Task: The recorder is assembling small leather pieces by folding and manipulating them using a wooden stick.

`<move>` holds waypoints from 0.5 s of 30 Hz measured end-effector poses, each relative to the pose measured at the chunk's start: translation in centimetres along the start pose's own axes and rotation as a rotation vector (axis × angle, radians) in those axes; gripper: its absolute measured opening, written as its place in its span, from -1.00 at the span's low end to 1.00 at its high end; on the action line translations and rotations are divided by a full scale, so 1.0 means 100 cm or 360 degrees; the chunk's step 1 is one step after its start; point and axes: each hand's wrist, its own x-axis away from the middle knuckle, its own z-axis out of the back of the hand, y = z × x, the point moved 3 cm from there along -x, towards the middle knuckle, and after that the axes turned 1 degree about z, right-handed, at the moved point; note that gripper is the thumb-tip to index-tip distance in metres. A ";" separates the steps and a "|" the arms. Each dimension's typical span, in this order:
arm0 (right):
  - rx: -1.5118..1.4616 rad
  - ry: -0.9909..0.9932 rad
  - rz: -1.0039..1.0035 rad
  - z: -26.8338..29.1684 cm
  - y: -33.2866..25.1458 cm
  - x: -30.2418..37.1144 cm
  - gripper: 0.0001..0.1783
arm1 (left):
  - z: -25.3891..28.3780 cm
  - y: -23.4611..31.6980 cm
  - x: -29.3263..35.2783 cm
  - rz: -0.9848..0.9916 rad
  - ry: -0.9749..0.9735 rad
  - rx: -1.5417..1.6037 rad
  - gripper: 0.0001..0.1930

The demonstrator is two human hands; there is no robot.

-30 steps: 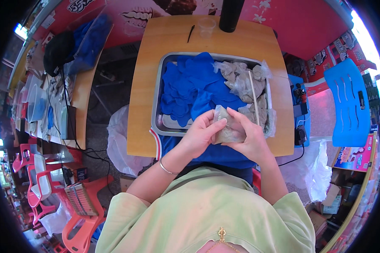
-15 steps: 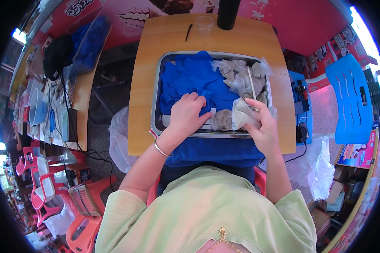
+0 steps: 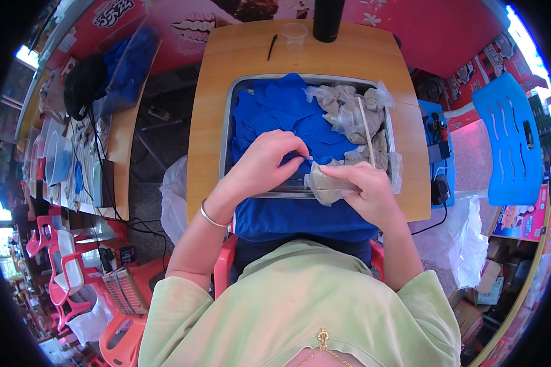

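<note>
A metal tray (image 3: 228, 116) holds a heap of blue cloth-like pieces (image 3: 281, 110) on its left. On its right are several clear plastic bags of a grey-beige material (image 3: 343, 105), with a thin white stick (image 3: 366, 128) lying across them. My left hand (image 3: 264, 160) is over the tray's near side, thumb and fingers pinched on a bit of blue cloth. Beside it my right hand (image 3: 371, 189) grips a small clear bag of grey-beige material (image 3: 326, 188) at the tray's near edge. Both hands nearly meet at the bag's top. My left palm is hidden.
The tray stands on a wooden table (image 3: 214, 79). At the back are a clear plastic cup (image 3: 294, 38), a black cylindrical bottle (image 3: 328, 21) and a thin black strip (image 3: 272, 47). A cluttered side table (image 3: 121, 153) is on the left, a blue chair (image 3: 509, 140) on the right.
My right hand has brought the bag leftward and down to the tray's near edge, tilting it. My left hand has lifted slightly from the blue heap, a piece pinched in its fingers.
</note>
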 end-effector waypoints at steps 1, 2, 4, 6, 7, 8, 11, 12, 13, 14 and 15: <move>0.0000 0.0001 0.0000 -0.001 0.001 -0.002 -0.43 | 0.000 0.003 -0.001 -0.0055 -0.0032 -0.0023 -0.92; 0.0072 0.0047 0.0111 -0.001 0.001 -0.004 -0.41 | 0.000 0.006 -0.001 -0.0111 -0.0065 -0.0045 -0.93; 0.0146 0.0095 0.0219 0.000 -0.001 -0.006 -0.39 | 0.001 0.009 -0.003 -0.0132 -0.0071 -0.0019 -0.93; 0.0160 0.0045 0.0287 -0.001 -0.004 -0.007 -0.51 | 0.001 0.010 -0.004 -0.0152 -0.0077 0.0007 -0.94; 0.0160 0.0045 0.0288 -0.002 -0.004 -0.008 -0.51 | 0.001 0.010 -0.004 -0.0161 -0.0081 -0.0009 -0.94; 0.0185 0.0015 0.0307 -0.003 -0.005 -0.007 -0.54 | 0.000 0.010 -0.004 -0.0169 -0.0085 -0.0024 -0.94; 0.0278 0.0006 0.0322 0.000 -0.009 -0.009 -0.57 | -0.001 0.013 -0.007 -0.0159 -0.0187 0.0017 -0.94; 0.0345 0.0027 0.0320 0.001 -0.010 -0.010 -0.57 | -0.001 0.012 -0.007 -0.0158 -0.0188 0.0019 -0.94; 0.0345 0.0028 0.0319 0.000 -0.010 -0.009 -0.57 | -0.001 0.012 -0.007 -0.0195 -0.0178 -0.0027 -0.94; 0.0232 0.0057 0.0247 -0.001 -0.009 -0.008 -0.55 | -0.001 0.012 -0.007 -0.0232 -0.0168 -0.0073 -0.93; 0.0118 0.0085 0.0174 -0.001 -0.007 -0.008 -0.53 | 0.000 0.013 -0.007 -0.0231 -0.0168 -0.0074 -0.93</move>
